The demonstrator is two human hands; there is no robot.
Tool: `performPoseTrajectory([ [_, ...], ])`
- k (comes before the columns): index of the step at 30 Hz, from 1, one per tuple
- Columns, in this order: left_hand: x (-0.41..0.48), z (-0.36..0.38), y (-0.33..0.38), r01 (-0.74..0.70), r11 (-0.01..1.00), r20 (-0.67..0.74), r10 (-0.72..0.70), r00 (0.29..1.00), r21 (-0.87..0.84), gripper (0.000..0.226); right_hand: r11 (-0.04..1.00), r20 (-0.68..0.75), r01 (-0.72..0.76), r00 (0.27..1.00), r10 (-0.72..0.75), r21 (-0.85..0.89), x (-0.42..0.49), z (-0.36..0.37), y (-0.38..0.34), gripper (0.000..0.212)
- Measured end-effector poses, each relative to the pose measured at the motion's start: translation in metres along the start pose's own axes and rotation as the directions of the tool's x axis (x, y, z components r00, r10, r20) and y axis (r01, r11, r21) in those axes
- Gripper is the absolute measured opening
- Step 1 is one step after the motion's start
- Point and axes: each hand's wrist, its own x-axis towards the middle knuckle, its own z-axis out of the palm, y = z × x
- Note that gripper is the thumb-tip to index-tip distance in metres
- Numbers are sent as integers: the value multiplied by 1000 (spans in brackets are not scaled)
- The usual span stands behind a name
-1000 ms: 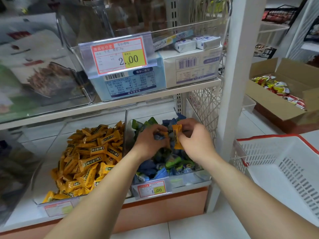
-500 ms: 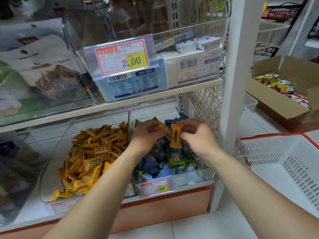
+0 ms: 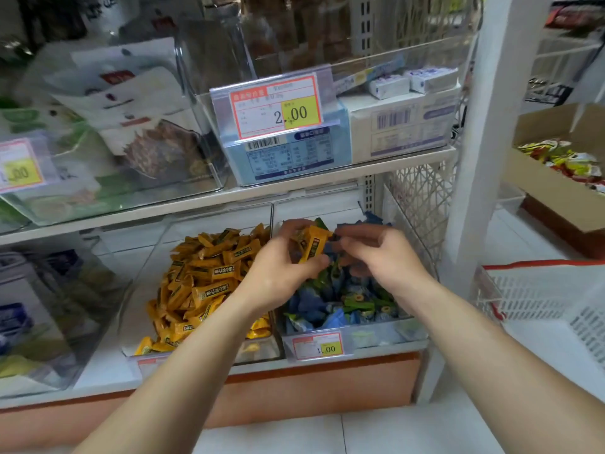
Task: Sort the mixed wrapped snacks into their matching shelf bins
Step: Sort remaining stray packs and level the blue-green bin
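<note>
Our left hand [image 3: 281, 273] gripped near-upright orange wrapped snack bars [image 3: 311, 245]; their matching clear plastic bin [image 3: 144, 290] lay just left. Our right hand [image 3: 376, 257] curled alongside, grip unclear.

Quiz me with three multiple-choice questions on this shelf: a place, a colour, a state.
1. Orange-snack bin, seen from the blue-and-green bin, stands: A left; B right; C above.
2. Snack in the left hand: A red; B orange; C white.
3. Cardboard box: A taped shut; B flattened; C open.
1 A: it adjoins on the left. 2 B: orange wrapper in its fingers. 3 C: flaps up, packets showing.
</note>
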Motion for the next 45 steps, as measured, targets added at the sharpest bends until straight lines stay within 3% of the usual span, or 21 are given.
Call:
performPoseTrajectory([
  [3, -4, -47, -11, 59, 923, -146, -3, 989, 380, 56, 973, -17, -7, 1000, 3, -230, 3, 0, 11, 10],
  [5, -2, -75, -19, 133, 859, -202, -35, 979, 494, 59, 897, 16, 41, 999, -38, -440, 2, -2, 17, 15],
  [8, 8, -95, -24, 294, 706, -210, -206, 956, 645, 79, 620, 137, 132, 990, -40, -774, 0, -8, 26, 34],
  [10, 9, -91, -21, 289, 587, -246, -153, 957, 756, 82, 494, 186, 134, 981, 57, -859, -2, -12, 32, 42],
  [13, -7, -64, -14, 160, 663, -249, 41, 968, 731, 55, 422, 217, 160, 972, 91, -893, -6, -13, 40, 47],
  [15, -29, -39, -15, 140, 735, -228, 21, 973, 663, 48, 421, 280, 249, 960, 13, -872, -7, -7, 41, 44],
  [17, -46, -21, -22, 161, 766, -211, -34, 977, 622, 53, 508, 372, 306, 928, 30, -805, -3, 7, 40, 45],
  [19, -52, -15, -30, 170, 785, -179, -76, 981, 596, 57, 528, 489, 319, 845, 219, -787, 7, 24, 40, 58],
  [21, -51, -15, -34, 181, 830, -172, -104, 980, 528, 56, 487, 540, 315, 717, 440, -815, 21, 36, 42, 72],
  [23, -51, -15, -37, 194, 857, -191, -114, 975, 477, 55, 450, 540, 323, 656, 528, -833, 36, 42, 48, 84],
  [26, -50, -14, -43, 202, 864, -199, -121, 972, 462, 54, 223, 394, 326, 711, 583, -919, 52, 46, 62, 113],
  [29, -47, -15, -46, 195, 869, -190, -119, 975, 455, 54, 56, 344, 376, 766, 543, -925, 60, 54, 71, 122],
  [33, -45, -18, -47, 164, 875, -176, -92, 980, 456, 59, 185, 423, 380, 819, 388, -906, 62, 46, 74, 111],
  [36, -45, -19, -48, 162, 882, -165, -98, 981, 442, 60, 234, 410, 341, 813, 413, -911, 65, 36, 68, 104],
  [38, -45, -20, -48, 155, 887, -155, -95, 983, 435, 61, 315, 376, 270, 858, 350, -910, 74, 25, 57, 78],
  [40, -45, -20, -49, 151, 887, -149, -94, 984, 436, 62, 407, 337, 245, 926, 171, -880, 89, 11, 39, 52],
  [42, -45, -20, -48, 151, 890, -148, -95, 984, 430, 62, 445, 294, 232, 953, 74, -865, 102, -2, 23, 62],
  [45, -45, -21, -47, 146, 892, -140, -95, 986, 429, 62, 263, 222, 165, 953, 206, -951, 114, -16, 11, 106],
])
